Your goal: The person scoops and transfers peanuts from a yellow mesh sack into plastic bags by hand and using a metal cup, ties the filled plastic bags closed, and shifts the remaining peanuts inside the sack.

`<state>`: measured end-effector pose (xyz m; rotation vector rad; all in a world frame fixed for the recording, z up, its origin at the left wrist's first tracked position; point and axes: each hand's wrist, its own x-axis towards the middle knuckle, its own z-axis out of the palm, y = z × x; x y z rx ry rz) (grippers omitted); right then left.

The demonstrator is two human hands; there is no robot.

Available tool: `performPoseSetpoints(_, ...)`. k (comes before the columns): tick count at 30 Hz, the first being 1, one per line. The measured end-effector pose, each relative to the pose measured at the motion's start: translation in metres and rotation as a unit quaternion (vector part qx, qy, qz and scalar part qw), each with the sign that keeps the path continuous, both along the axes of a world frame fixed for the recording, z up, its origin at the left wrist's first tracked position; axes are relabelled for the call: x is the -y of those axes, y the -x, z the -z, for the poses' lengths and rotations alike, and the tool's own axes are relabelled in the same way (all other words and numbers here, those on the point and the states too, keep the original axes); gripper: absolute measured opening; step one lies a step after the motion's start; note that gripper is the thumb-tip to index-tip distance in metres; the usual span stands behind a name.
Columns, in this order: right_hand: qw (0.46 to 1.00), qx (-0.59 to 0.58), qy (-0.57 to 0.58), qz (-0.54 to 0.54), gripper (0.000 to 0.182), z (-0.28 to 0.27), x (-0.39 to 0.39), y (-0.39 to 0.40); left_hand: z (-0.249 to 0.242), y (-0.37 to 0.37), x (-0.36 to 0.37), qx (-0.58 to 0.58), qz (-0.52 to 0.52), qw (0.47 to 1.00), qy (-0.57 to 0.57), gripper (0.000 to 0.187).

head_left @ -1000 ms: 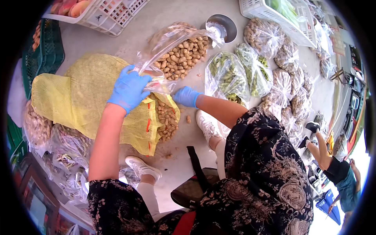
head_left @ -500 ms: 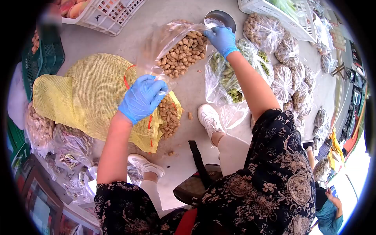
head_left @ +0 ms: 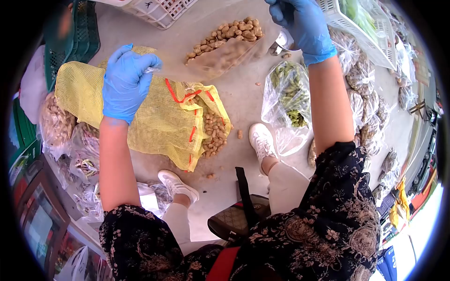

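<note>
Blue gloves cover both hands. My left hand (head_left: 126, 82) is closed, pinching one edge of a clear plastic bag (head_left: 215, 63) of peanuts (head_left: 232, 33). At the top edge of the view my right hand (head_left: 302, 25) has its fingers curled at the bag's other side; its fingertips are partly cut off. The bag is stretched between the two hands, above the floor. Below my left hand lies a yellow mesh sack (head_left: 159, 126), with loose peanuts (head_left: 215, 133) spilling from its red-edged mouth. A metal bowl (head_left: 283, 42) is partly hidden beside my right hand.
A bag of green pods (head_left: 288, 93) lies right of centre. Several filled bags (head_left: 368, 112) line the right side, near a white crate (head_left: 363, 28). Dark green crates (head_left: 84, 37) and more bags (head_left: 56, 122) are at left. A pouch (head_left: 239, 215) hangs at my front.
My hands have moved apart, the left one left and up, the right one right and up, stretching the bag of peanuts between them. The view has shifted slightly.
</note>
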<state>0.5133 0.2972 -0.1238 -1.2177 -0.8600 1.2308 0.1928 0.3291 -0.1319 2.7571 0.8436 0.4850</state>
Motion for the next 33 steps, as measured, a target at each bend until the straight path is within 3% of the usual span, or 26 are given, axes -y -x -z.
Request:
performPoseSetpoints(4,0.996,-0.020,0.089,0.008,0.018,0.075,-0.014,-0.025,0.058,0.007,0.006,-0.050,-0.023,0.997,0.044,0.017)
performPoseSetpoints(5,0.995,-0.015,0.094,-0.018,0.031,0.085,-0.006,-0.032,0.062,0.008,0.009,-0.075,-0.031,0.996,0.042,0.017)
performPoseSetpoints(8,0.957,0.282,0.066,0.031,0.031,0.109,0.034,-0.075,0.066,0.005,0.021,-0.050,-0.053,0.995,0.065,0.013)
performPoseSetpoints(10,0.817,0.521,0.244,0.020,0.035,0.131,0.064,-0.111,0.065,0.008,0.031,-0.063,-0.064,0.995,0.039,0.017)
performPoseSetpoints(12,0.659,0.661,0.345,-0.103,0.035,0.178,0.083,-0.123,0.064,0.008,0.041,-0.071,-0.065,0.995,0.022,0.019)
performPoseSetpoints(14,0.614,0.719,0.289,-0.150,0.034,0.210,0.099,-0.109,0.062,0.001,0.051,-0.076,-0.056,0.995,0.015,0.019)
performPoseSetpoints(16,0.572,0.775,0.234,-0.127,0.036,0.233,0.104,-0.093,0.059,-0.005,0.062,-0.056,-0.048,0.997,0.027,0.022)
performPoseSetpoints(18,0.649,0.712,0.264,-0.053,0.029,0.248,0.098,-0.082,0.054,-0.009,0.076,-0.040,-0.069,0.996,0.028,0.026)
performPoseSetpoints(21,0.603,0.752,0.246,-0.100,0.024,0.251,0.095,-0.086,0.051,-0.002,0.098,0.015,-0.166,0.985,0.042,0.041)
performPoseSetpoints(23,0.604,0.786,0.128,-0.034,0.019,0.238,0.098,-0.082,0.069,0.015,0.122,0.081,-0.247,0.961,0.098,0.059)
performPoseSetpoints(26,0.649,0.759,0.003,0.052,0.014,0.210,0.120,-0.070,0.096,0.035,0.185,-0.084,-0.287,0.936,0.187,0.083)
performPoseSetpoints(27,0.688,0.718,-0.075,0.073,0.013,0.199,0.128,-0.062,0.108,0.041,0.206,-0.137,-0.289,0.925,0.205,0.088)
performPoseSetpoints(28,0.737,0.664,-0.123,0.045,0.018,0.175,0.132,-0.045,0.120,0.046,0.228,-0.188,-0.291,0.911,0.224,0.093)
performPoseSetpoints(29,0.746,0.647,-0.155,0.022,0.019,0.150,0.136,-0.019,0.130,0.053,0.244,-0.238,-0.291,0.894,0.244,0.099)
performPoseSetpoints(32,0.747,0.621,-0.224,-0.088,0.025,0.113,0.115,0.036,0.155,0.064,0.258,-0.312,-0.281,0.875,0.241,0.095)
performPoseSetpoints(33,0.721,0.652,-0.219,-0.082,0.028,0.117,0.104,0.049,0.162,0.074,0.257,-0.323,-0.289,0.880,0.196,0.076)
